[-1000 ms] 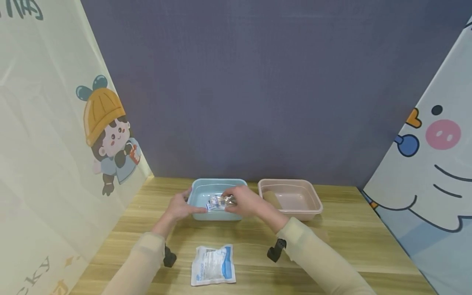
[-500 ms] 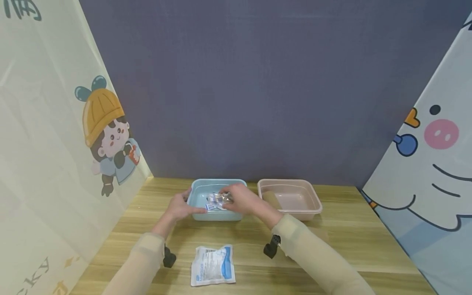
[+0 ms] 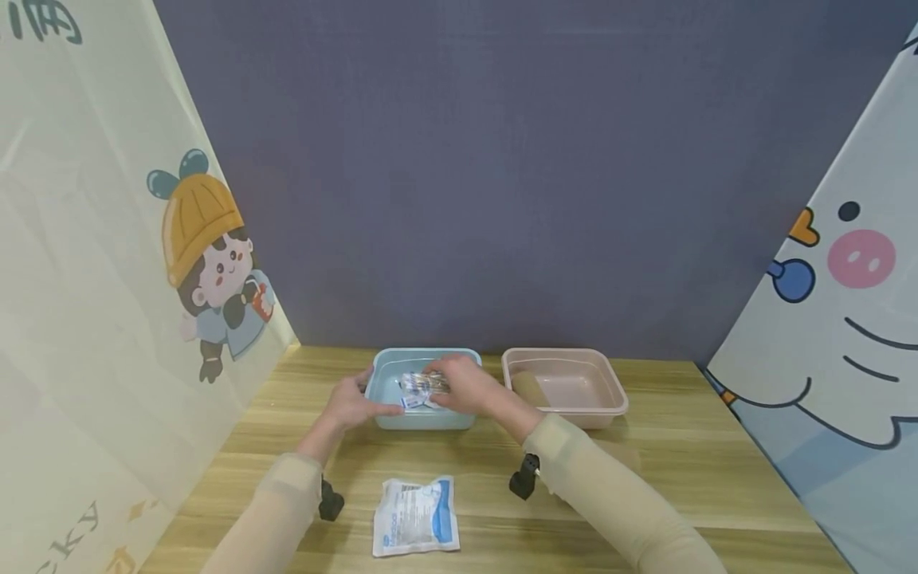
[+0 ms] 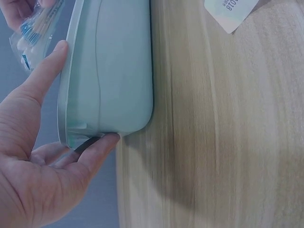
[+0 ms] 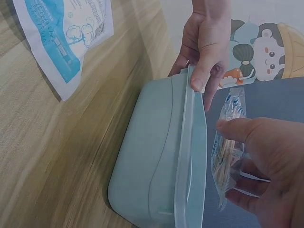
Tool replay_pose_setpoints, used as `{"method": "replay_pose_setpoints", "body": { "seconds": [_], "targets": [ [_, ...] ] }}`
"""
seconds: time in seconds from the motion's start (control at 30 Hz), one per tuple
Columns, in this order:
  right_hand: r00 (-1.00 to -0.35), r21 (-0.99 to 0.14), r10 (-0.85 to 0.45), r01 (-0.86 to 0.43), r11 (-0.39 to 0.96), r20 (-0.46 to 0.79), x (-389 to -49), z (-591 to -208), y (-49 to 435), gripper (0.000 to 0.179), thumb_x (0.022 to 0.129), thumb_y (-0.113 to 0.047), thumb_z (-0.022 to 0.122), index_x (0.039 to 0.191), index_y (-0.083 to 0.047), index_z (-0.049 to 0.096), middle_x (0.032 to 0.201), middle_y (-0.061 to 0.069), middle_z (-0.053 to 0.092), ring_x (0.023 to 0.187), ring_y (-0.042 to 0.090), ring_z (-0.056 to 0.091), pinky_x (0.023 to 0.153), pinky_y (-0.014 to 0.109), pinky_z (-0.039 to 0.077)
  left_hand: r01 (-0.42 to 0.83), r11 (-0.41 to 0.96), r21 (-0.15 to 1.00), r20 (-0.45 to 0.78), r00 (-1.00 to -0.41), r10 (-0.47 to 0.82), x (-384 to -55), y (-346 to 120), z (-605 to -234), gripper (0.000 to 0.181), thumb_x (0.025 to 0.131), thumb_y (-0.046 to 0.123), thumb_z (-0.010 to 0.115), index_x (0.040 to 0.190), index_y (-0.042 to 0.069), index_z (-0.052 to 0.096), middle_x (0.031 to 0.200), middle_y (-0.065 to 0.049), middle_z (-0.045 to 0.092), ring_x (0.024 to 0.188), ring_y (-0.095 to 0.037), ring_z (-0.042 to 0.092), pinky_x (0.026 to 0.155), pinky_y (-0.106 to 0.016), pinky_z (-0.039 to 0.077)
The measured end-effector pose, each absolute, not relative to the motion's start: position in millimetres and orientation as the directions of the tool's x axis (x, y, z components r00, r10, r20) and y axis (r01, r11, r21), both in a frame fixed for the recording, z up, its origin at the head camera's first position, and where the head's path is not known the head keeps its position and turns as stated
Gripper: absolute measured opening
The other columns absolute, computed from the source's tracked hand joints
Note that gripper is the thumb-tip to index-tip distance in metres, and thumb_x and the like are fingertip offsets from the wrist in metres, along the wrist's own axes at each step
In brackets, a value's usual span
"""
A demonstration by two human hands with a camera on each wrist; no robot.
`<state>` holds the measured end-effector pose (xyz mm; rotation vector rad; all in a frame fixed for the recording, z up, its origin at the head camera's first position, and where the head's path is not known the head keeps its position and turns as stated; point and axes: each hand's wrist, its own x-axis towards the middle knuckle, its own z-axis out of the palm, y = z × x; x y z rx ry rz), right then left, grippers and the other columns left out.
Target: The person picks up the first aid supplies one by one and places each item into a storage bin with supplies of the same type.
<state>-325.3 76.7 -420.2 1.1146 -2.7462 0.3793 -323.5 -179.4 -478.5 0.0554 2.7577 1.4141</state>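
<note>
My right hand [image 3: 464,386] holds a clear plastic packet of cotton swabs [image 5: 227,154] over the light blue plastic bin [image 4: 118,61]. In the right wrist view the thumb lies on one face of the packet and the fingers lie behind it, close above the bin's rim. My left hand [image 3: 353,403] grips the bin's left end. Its thumb [image 4: 50,66] is on the front rim and the other fingers reach round the end wall. A white and blue packet with cotton-boll pictures [image 3: 416,516] lies flat on the table nearer to me.
To the right of the blue bin stands a pink plastic bin [image 3: 590,419] with a tan item [image 3: 528,388] inside at its left. Both stand on the wood-grain table [image 3: 688,462], near the dark back wall [image 3: 495,183]. Printed side panels flank the table.
My right hand has shifted slightly left and away from me with the swab packet, staying over the blue bin. The left hand keeps its grip on the bin.
</note>
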Motion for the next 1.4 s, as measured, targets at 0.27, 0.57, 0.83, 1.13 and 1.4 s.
{"method": "replay_pose_setpoints", "body": {
  "seconds": [0.27,0.57,0.83,1.13,1.4],
  "targets": [
    [-0.703,-0.169,-0.667,-0.709,0.685,0.248,-329,-426,74,0.043,0.095,-0.024,0.081,0.133,-0.008,0.071,0.128,0.008,0.078,0.119,0.026,0.073,0.111,0.041,0.057,0.021,0.584,0.812,-0.011,-0.999,0.052,-322,-180,-477,0.118,0.072,0.03,0.1,0.162,-0.006,0.033,0.156,-0.036,0.049,0.142,-0.049,0.054,0.118,-0.057,0.049],
    [-0.717,-0.19,-0.651,-0.695,0.693,0.25,-335,-434,69,0.043,0.094,-0.021,0.082,0.133,-0.007,0.071,0.13,0.009,0.077,0.122,0.027,0.072,0.114,0.043,0.054,0.011,0.577,0.817,-0.019,-0.999,0.045,-321,-180,-477,0.118,0.071,0.029,0.1,0.162,-0.006,0.033,0.157,-0.036,0.048,0.144,-0.05,0.051,0.119,-0.059,0.046],
    [-0.746,-0.191,-0.627,-0.664,0.723,0.224,-338,-438,64,0.042,0.094,-0.021,0.08,0.133,-0.01,0.071,0.129,0.006,0.077,0.122,0.026,0.07,0.11,0.04,0.057,0.01,0.555,0.832,-0.015,-0.999,0.041,-322,-180,-479,0.118,0.07,0.028,0.101,0.161,-0.006,0.034,0.155,-0.035,0.05,0.141,-0.048,0.055,0.117,-0.057,0.049],
    [-0.779,-0.202,-0.599,-0.626,0.753,0.185,-338,-440,59,0.042,0.095,-0.024,0.08,0.135,-0.013,0.072,0.132,0.003,0.076,0.127,0.027,0.068,0.107,0.04,0.06,-0.002,0.538,0.843,-0.021,-0.999,0.03,-321,-180,-483,0.116,0.072,0.027,0.1,0.162,-0.005,0.035,0.152,-0.035,0.054,0.136,-0.046,0.06,0.113,-0.055,0.053],
    [-0.773,-0.212,-0.604,-0.635,0.743,0.196,-342,-441,58,0.039,0.095,-0.022,0.079,0.132,-0.012,0.073,0.129,0.004,0.077,0.124,0.027,0.07,0.105,0.04,0.06,0.006,0.542,0.841,-0.015,-0.999,0.034,-322,-181,-482,0.115,0.072,0.028,0.1,0.162,-0.004,0.035,0.151,-0.035,0.056,0.134,-0.045,0.062,0.111,-0.054,0.055]
  ]
}}
